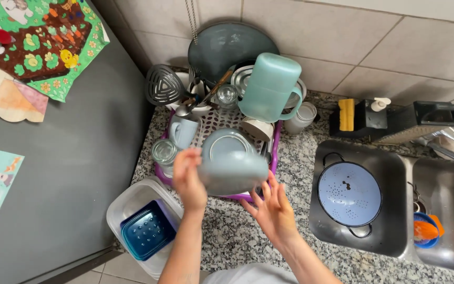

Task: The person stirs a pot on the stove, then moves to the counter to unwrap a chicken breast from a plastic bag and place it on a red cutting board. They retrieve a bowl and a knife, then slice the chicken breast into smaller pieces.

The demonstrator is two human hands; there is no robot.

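Observation:
My left hand (188, 178) grips a pale blue-grey bowl (233, 171), blurred by motion, over the front of a purple dish rack (276, 143). My right hand (272, 207) is spread open just under and right of the bowl, fingers apart, holding nothing. In the rack sit a matching plate (226, 142), a light blue mug (183, 131), a clear glass (163, 152), an upturned teal pitcher (269, 87), a large grey pan (226, 46) and a slotted masher (163, 84).
A clear plastic tub (127, 206) with a blue lid (147, 230) stands on the speckled granite counter (232, 236). A blue colander (349, 193) lies in the steel sink (395, 231). A grey fridge (74, 168) rises on the left. A sponge (346, 114) and grater (421, 123) stand behind the sink.

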